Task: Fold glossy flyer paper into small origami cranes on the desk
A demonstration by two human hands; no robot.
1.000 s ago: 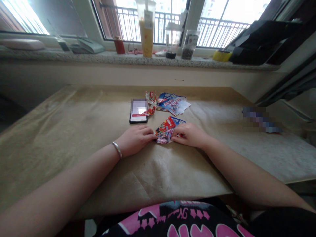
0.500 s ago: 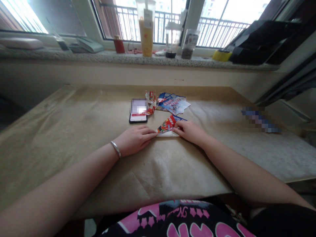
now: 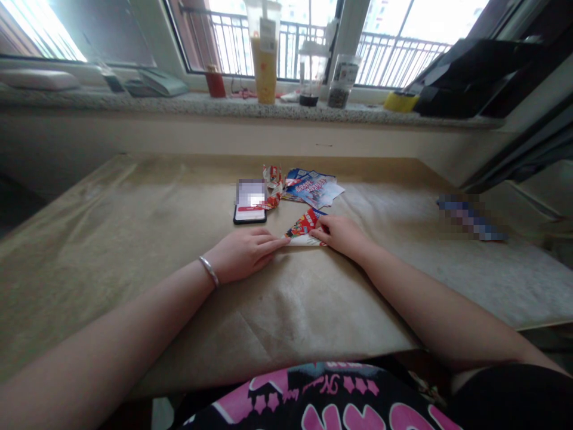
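A folded sheet of printed paper (image 3: pixel 301 228), red and blue with a white strip along the near edge, lies flat on the table in front of me. With its fingers stretched out together, my left hand (image 3: pixel 244 252) rests its fingertips on the paper's left tip. Curled fingers of my right hand (image 3: pixel 344 235) grip the paper's right part and press it down, hiding that end. Just beyond are folded red-and-white paper pieces (image 3: pixel 273 179) and a fanned stack of blue printed leaflets (image 3: pixel 317 188).
A phone (image 3: pixel 250 210) with a lit, blurred screen lies left of the paper pieces. A blurred blue item (image 3: pixel 472 218) is on the right of the cloth-covered table (image 3: pixel 156 209). On the granite windowsill (image 3: pixel 179 103) stand a tall yellow-filled container (image 3: pixel 264 68), cups and a black object.
My right hand's fingers have shifted slightly over the paper, and more of the white strip shows beside them. My left fingertips have slid a little to the right onto its tip.
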